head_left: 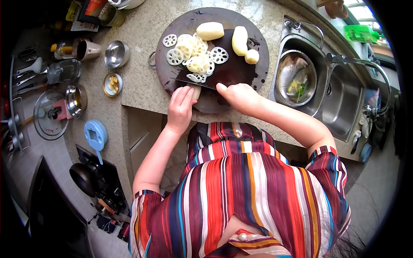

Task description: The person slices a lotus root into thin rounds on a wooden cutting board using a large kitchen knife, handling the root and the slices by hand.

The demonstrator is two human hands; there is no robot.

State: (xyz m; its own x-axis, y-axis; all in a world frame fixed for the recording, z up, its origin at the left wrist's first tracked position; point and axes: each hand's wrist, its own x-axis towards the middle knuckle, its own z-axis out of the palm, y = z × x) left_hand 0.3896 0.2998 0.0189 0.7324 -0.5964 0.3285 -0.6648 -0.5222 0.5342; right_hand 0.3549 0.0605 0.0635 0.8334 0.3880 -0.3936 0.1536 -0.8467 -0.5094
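Observation:
On the round dark cutting board [254,28] my left hand [179,111] is closed over a piece of lotus root [196,92] near the board's front edge. My right hand [241,98] grips a knife, its handle hidden in the fist. The thin knife blade [205,86] points left and lies against the lotus root, beside my left fingertips. Just beyond the blade is a loose pile of lotus root slices [195,50], white with round holes. Farther back lie a peeled whole section of lotus root [210,31] and a longer peeled one [239,41] with a small knob end.
Right of the board is a double steel sink [337,114]; a metal basin [315,84] there holds fish with ginger and green onion. To the left stand a small steel bowl [116,54], a dish [106,86] of pale pieces, a glass lid [43,129] and a light-blue handled item [95,134].

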